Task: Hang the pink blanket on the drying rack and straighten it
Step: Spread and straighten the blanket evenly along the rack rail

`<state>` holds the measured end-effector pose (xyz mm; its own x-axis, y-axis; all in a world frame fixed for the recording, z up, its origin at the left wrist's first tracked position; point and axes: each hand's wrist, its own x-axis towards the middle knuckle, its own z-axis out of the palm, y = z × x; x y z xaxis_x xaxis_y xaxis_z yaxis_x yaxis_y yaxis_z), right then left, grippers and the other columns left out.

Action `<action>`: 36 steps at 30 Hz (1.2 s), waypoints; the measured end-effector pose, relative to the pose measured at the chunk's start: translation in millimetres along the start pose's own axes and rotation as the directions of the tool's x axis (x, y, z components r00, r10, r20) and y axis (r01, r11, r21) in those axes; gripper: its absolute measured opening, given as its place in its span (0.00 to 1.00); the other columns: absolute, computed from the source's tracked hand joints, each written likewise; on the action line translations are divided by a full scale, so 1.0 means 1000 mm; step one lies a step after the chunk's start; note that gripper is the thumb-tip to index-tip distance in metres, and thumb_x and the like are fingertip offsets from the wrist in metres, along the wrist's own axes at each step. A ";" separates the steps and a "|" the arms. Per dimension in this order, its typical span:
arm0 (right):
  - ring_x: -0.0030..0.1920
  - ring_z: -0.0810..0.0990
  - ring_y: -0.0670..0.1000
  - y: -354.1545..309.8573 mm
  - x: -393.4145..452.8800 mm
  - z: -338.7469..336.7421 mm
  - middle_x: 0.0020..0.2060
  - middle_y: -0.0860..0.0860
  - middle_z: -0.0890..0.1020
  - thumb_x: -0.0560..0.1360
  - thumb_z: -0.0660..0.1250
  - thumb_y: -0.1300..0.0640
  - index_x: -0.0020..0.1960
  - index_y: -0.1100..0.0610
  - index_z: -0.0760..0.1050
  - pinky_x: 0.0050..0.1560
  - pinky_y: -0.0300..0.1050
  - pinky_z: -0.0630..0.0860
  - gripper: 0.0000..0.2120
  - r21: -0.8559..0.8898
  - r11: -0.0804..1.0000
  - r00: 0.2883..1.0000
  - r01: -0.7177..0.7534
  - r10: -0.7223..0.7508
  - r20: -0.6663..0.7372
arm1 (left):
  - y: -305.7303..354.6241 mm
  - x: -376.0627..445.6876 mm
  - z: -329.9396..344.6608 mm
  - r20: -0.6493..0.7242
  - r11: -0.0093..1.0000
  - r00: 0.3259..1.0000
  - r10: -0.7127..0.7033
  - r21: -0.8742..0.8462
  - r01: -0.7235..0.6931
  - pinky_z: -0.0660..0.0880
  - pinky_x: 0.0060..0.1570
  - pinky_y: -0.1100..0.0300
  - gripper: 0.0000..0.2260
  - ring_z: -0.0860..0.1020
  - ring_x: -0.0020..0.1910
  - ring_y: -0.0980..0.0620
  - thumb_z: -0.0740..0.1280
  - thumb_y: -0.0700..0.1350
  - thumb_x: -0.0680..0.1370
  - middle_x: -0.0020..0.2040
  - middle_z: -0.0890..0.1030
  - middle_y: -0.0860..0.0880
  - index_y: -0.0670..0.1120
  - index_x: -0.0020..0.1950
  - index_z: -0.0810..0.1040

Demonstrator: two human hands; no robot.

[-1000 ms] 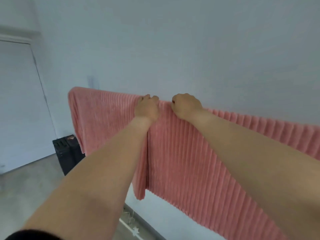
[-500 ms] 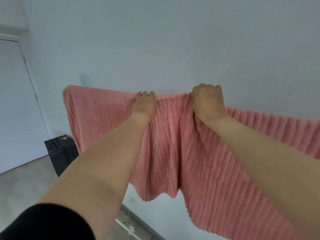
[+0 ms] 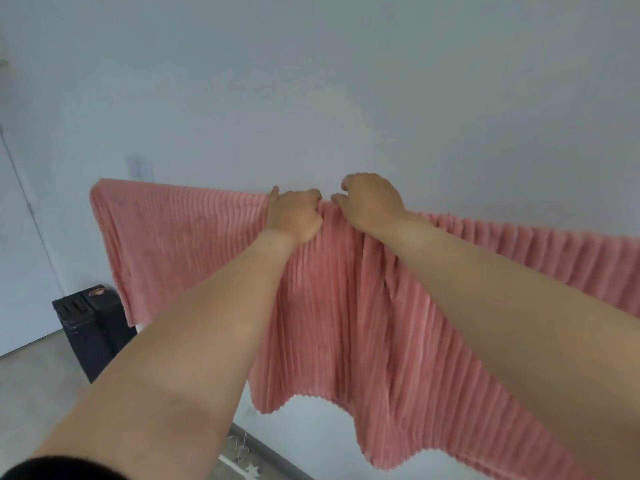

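Note:
The pink ribbed blanket [image 3: 180,244] hangs over a high bar that it hides completely, spreading from the left to past the right edge of the view. My left hand [image 3: 294,216] grips the blanket's top fold near the middle, fingers curled into the cloth. My right hand [image 3: 372,202] is just to the right of it, fingers curled over the top fold and gathering the cloth. Between and below the hands the cloth is bunched into folds, and its wavy lower hem hangs uneven.
A pale wall [image 3: 346,98] stands directly behind the blanket. A black box [image 3: 91,327] sits on the grey floor at lower left, next to a white door [image 3: 20,265]. A white rack foot [image 3: 239,462] shows near the floor below the blanket.
My right hand has slid left along the top fold, back close to my left hand. The cloth between them is more bunched, and the lower hem has spread into waves.

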<state>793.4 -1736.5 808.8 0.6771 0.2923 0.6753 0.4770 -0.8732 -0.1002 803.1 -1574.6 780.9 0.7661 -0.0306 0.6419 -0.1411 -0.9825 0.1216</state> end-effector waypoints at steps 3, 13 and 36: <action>0.44 0.80 0.62 0.005 0.003 0.009 0.39 0.57 0.80 0.77 0.64 0.56 0.38 0.58 0.73 0.38 0.46 0.68 0.10 -0.008 1.000 0.999 0.012 -0.011 0.031 | -0.008 0.000 0.004 0.031 0.997 0.999 -0.028 0.066 0.026 0.51 0.76 0.46 0.12 0.76 0.59 0.43 0.59 0.42 0.71 0.51 0.82 0.46 0.48 0.52 0.77; 0.41 0.77 0.63 0.058 -0.033 -0.027 0.39 0.62 0.79 0.69 0.61 0.70 0.37 0.60 0.72 0.37 0.49 0.65 0.06 -0.305 0.952 0.992 -0.008 -0.031 -0.121 | -0.013 -0.004 0.012 -0.023 0.998 0.999 -0.029 0.058 0.031 0.56 0.74 0.46 0.14 0.74 0.57 0.42 0.61 0.44 0.69 0.47 0.77 0.48 0.46 0.54 0.72; 0.36 0.73 0.58 0.200 -0.154 -0.147 0.32 0.55 0.78 0.77 0.55 0.59 0.34 0.59 0.70 0.41 0.52 0.68 0.14 -0.308 0.841 0.849 -0.444 0.286 -0.443 | 0.322 -0.032 0.005 -0.029 0.844 0.890 0.454 -0.306 -0.441 0.68 0.39 0.56 0.16 0.77 0.39 0.44 0.54 0.51 0.81 0.38 0.77 0.48 0.48 0.35 0.70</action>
<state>701.8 -2013.5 791.9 0.4632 -0.1744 0.8689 -0.0721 -0.9846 -0.1592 736.3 -1891.1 796.4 0.6000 -0.4685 0.6484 -0.6486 -0.7594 0.0515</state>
